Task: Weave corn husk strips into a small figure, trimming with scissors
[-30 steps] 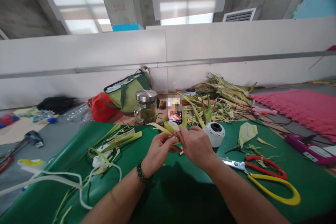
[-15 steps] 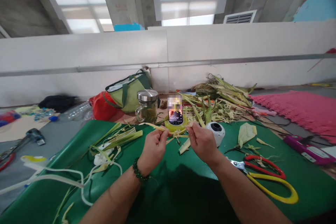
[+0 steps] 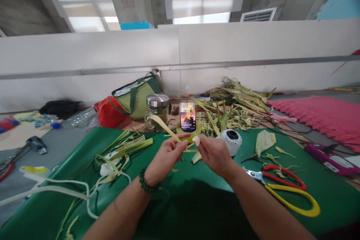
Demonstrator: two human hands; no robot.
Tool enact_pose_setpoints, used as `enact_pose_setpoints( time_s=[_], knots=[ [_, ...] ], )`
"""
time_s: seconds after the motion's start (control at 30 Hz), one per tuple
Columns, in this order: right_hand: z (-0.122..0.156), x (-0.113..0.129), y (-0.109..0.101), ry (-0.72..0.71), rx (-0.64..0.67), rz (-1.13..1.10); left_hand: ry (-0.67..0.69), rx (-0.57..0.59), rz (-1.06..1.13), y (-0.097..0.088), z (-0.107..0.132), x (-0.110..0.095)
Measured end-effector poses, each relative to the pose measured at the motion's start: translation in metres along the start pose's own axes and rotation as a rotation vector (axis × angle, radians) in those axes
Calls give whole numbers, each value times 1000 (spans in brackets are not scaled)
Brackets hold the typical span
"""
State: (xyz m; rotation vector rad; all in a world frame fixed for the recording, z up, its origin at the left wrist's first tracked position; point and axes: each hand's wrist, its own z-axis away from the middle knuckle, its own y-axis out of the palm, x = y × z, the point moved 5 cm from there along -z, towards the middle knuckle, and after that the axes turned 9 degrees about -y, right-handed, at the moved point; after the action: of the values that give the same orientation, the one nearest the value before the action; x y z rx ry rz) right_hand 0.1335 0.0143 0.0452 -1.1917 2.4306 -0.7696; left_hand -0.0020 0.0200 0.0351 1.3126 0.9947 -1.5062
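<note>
My left hand, with a dark green bead bracelet at the wrist, pinches a pale corn husk strip whose free end rises up and to the left. Close on its right, my right hand is closed on the end of a pale husk piece. Thin husk strands cross the small gap between the fingertips; how they are joined there is partly hidden. Just beyond the hands, a phone stands against a yellow ring-shaped roll, its screen lit. By my right hand sits a white round object with a dark hole.
Scissors with red and yellow handles lie right on the green mat. White tubing and husk scraps are at left. Behind stand a lidded glass jar, a green bag and a husk pile.
My hands have come closer together, and the strands between them are less stretched. The strip's free end at my left hand now points higher. My left fingers have shifted their hold.
</note>
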Motion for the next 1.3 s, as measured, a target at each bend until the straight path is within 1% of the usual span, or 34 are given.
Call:
enact_pose_setpoints(
  time_s=[0.1,0.17,0.23,0.33,0.53,0.63,0.7,0.77,0.83,0.87,0.9,0.97,1.03,1.07,1.13,1.2,1.3],
  knots=[
    [4,-5,-2,45,0,-19,-57,17,146,1,3,1],
    [7,-9,-2,76,8,-25,-81,23,181,0,5,1],
    [8,-11,-3,71,2,-30,-76,-8,122,-2,6,-1],
    [8,-11,-3,51,-33,-15,-46,-59,-44,-5,5,-3],
    [-1,-3,-3,20,-25,6,12,17,-143,2,-3,4],
    [-4,1,-5,5,-51,34,40,-14,-198,3,-4,6],
    [-2,1,-6,20,-109,12,48,-35,-221,2,-3,6],
    [2,-2,-7,58,-168,-24,19,-22,-231,2,-3,8],
    [6,-7,-6,111,-186,-63,-16,-14,-207,1,-4,10],
    [7,-10,-4,152,-169,-103,-28,-20,-182,0,-4,11],
    [8,-15,-1,206,-126,-169,-43,-29,-145,-2,-5,12],
    [9,-23,6,331,6,-341,-91,-28,-25,-4,-7,15],
    [8,-27,11,403,130,-505,-139,21,121,-3,-8,16],
    [7,-28,11,404,165,-562,-147,48,171,-2,-8,16],
    [4,-27,8,365,181,-615,-128,60,178,-1,-7,14],
    [2,-24,5,304,168,-606,-89,3,103,-3,-8,11],
    [1,-18,1,202,128,-509,-53,-99,42,-7,-10,11]
  ],
)
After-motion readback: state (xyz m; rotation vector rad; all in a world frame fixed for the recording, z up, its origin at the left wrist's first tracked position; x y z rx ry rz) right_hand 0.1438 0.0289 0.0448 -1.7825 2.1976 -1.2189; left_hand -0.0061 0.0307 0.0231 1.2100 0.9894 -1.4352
